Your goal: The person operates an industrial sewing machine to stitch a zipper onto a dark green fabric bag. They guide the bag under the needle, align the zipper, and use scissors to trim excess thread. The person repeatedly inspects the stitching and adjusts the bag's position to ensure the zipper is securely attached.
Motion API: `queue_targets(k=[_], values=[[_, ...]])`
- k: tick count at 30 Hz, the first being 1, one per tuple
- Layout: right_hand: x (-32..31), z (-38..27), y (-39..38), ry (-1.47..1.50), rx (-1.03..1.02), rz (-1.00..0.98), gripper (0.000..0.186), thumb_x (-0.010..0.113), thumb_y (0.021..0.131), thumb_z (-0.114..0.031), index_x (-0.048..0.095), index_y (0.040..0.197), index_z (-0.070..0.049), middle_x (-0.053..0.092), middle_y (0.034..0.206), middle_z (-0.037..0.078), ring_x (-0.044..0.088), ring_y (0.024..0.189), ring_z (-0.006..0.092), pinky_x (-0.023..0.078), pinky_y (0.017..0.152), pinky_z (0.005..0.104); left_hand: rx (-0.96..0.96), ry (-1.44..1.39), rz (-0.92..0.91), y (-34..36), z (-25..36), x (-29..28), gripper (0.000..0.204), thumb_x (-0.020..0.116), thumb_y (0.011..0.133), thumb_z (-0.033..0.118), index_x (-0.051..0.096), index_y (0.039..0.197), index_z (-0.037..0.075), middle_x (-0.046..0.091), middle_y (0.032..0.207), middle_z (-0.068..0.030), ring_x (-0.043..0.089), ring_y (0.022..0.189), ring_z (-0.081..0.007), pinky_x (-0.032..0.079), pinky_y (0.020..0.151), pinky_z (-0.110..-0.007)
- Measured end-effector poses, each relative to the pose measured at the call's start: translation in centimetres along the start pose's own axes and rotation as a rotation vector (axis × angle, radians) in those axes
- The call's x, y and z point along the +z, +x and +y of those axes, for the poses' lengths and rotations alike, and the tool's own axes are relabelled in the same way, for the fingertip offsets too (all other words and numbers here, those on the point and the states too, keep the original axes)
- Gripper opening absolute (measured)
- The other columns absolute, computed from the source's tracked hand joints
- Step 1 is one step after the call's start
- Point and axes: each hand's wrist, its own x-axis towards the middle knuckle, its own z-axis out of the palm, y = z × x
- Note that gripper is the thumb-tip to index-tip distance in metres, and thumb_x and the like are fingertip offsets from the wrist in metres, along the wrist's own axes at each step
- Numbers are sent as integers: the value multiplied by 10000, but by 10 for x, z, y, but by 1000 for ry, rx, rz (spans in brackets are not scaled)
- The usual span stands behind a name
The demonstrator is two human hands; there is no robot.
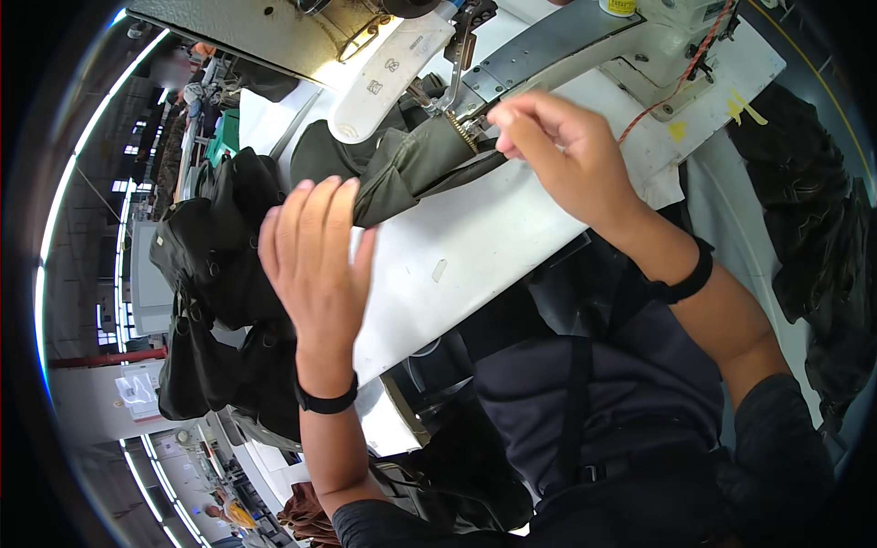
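Observation:
An olive-green fabric piece (pixel 411 163) lies folded on the white sewing table (pixel 457 260), its upper end under the needle area of a sewing machine (pixel 534 57). My left hand (pixel 315 260) is open, fingers stretched out, over the left side of the fabric; whether it presses on the cloth I cannot tell. Just right of the needle area, my right hand (pixel 571 160) has its fingers curled and thumb and forefinger drawn together near the fabric's end. What lies between them, if anything, is hidden.
Dark bags (pixel 219 237) hang in a heap off the table's left side. A white rounded machine cover (pixel 388 78) overhangs the fabric. An orange cord (pixel 671 87) runs down at the right. More dark garments (pixel 795 183) lie at far right; a yellow-labelled container (pixel 618 7) stands on the machine.

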Motion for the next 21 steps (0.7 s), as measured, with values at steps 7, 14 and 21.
queue_targets(k=[7, 14, 21], values=[[10, 27, -2, 37, 73, -256, 404, 574, 1122, -307, 672, 1275, 53, 692, 1161, 47, 618, 1115, 133, 484, 1014, 311, 115, -96, 1, 9, -38, -14, 212, 803, 853, 106, 745, 1056, 83, 769, 1141, -24, 678, 1252, -248, 310, 1245, -510], [1, 2, 7, 460, 450, -448, 484, 483, 1141, -382, 641, 1331, 34, 732, 1154, 127, 722, 1032, 211, 550, 973, 365, 59, -343, 8, 75, -55, -50, 172, 797, 914, 116, 699, 1015, 17, 731, 1012, -119, 696, 996, -343, 534, 975, -448], [-1, -14, 24, 563, 565, -610, 480, 550, 1111, -419, 741, 1094, 21, 746, 1021, 104, 725, 910, 189, 558, 846, 341, -329, -717, -384, 116, -83, -43, 233, 717, 1026, 210, 738, 1075, -17, 671, 880, 7, 552, 806, -38, 450, 756, -220]])
